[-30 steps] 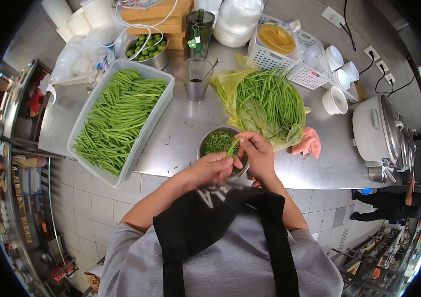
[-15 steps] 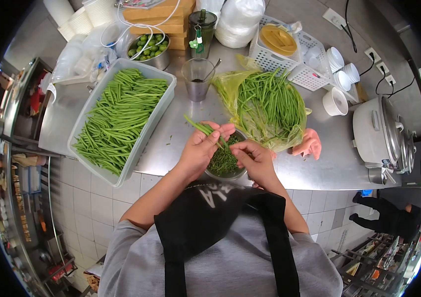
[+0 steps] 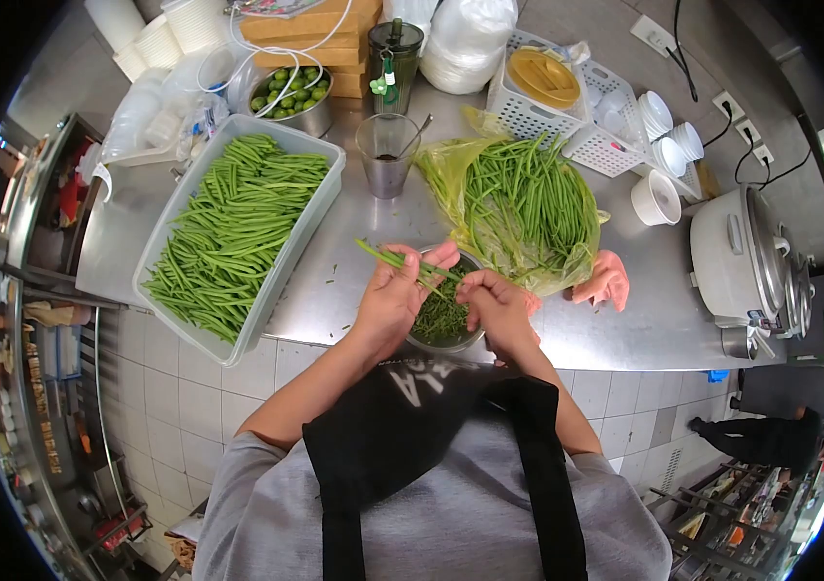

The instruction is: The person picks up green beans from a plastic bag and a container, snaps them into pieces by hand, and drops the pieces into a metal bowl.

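Several green beans [image 3: 382,255] lie in my left hand [image 3: 394,290], pinched under the thumb with their tips sticking out to the left. My right hand [image 3: 495,302] closes its thumb and fingers on the right end of a bean. Both hands are over a metal bowl [image 3: 448,346] of bean trimmings [image 3: 442,314]. To the left, a clear plastic tub [image 3: 286,283] is full of green beans [image 3: 237,223]. Beyond my right hand, a yellow plastic bag [image 3: 443,187] lies open around more long green beans [image 3: 533,198].
A plastic cup [image 3: 387,174] with a spoon stands behind the bowl. A pink cloth-like item [image 3: 605,281] lies right of the bag. Farther back are a bowl of limes [image 3: 307,114] and white baskets [image 3: 540,114]; a large pot [image 3: 733,247] is at right. Another person [image 3: 765,438] stands at lower right.
The beans in my left hand sit slightly lower and flatter. My right hand has shifted a little and its fingers are more curled. The other person has changed posture.
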Available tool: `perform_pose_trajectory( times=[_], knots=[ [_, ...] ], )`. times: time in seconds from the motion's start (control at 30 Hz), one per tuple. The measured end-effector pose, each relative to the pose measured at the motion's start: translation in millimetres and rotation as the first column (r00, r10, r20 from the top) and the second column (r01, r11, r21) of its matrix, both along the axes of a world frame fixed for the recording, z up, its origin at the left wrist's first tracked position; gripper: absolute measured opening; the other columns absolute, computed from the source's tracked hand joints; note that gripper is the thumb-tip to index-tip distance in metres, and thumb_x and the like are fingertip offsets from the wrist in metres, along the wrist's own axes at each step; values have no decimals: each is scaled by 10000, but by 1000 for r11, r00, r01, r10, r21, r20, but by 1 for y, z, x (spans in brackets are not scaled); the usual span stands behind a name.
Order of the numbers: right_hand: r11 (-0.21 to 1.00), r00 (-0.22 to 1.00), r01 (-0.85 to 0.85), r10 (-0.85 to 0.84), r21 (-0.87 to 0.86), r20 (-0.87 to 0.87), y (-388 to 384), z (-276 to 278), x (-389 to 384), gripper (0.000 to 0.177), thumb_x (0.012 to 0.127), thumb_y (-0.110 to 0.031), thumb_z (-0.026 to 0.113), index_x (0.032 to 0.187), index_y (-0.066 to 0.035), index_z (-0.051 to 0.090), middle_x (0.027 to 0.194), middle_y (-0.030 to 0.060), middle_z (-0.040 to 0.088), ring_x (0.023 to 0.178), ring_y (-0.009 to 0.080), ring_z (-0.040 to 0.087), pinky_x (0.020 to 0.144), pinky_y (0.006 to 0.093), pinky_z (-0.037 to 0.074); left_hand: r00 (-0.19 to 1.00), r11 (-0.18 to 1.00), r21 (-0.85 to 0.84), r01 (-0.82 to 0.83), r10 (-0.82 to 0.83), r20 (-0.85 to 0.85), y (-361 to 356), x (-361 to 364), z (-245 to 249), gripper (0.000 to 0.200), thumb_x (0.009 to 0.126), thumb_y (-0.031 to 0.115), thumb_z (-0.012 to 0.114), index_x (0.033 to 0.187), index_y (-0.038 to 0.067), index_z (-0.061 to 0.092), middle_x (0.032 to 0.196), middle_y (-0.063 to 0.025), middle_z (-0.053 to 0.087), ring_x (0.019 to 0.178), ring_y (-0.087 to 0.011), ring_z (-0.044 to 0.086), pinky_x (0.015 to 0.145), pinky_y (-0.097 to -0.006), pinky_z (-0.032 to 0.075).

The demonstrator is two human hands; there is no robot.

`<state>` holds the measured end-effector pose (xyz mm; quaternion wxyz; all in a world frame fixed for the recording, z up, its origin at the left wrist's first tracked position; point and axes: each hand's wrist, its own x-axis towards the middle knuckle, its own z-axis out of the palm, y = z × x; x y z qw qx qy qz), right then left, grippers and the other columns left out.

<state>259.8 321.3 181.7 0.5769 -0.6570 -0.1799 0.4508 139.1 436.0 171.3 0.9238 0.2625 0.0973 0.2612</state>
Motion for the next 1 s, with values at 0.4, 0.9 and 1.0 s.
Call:
perform_pose_trajectory(
  times=[0.4, 0.9, 1.0],
  knots=[
    [969, 716, -160, -16, 186, 698, 1, 29, -19, 149, 768, -5, 634, 911, -40, 659, 821, 39, 539, 565, 89, 477, 484, 211, 378, 980, 959, 270, -81, 126, -152, -4, 3, -3, 92, 973, 193, 410, 1055, 156, 389, 1363, -199, 399, 1266, -235, 359, 1045, -360, 258],
    [989, 689, -102, -10, 111, 725, 11, 11, -20, 77, 781, -22, 648, 853, -20, 622, 762, 14, 542, 522, 61, 423, 459, 212, 327, 994, 972, 234, -9, 34, -105, -12, 6, -12, 110, 972, 207, 412, 1072, 161, 400, 1371, -217, 384, 1282, -247, 343, 1062, -384, 232],
    [997, 996, 48, -43, 67, -73, 12, 13, -15, 63, 808, -33, 624, 870, -29, 613, 746, -6, 548, 524, 53, 433, 461, 198, 338, 992, 966, 258, -26, 57, -116, -11, 6, -15, 114, 972, 203, 415, 1073, 151, 404, 1370, -232, 376, 1293, -258, 334, 1061, -389, 242]
  ],
)
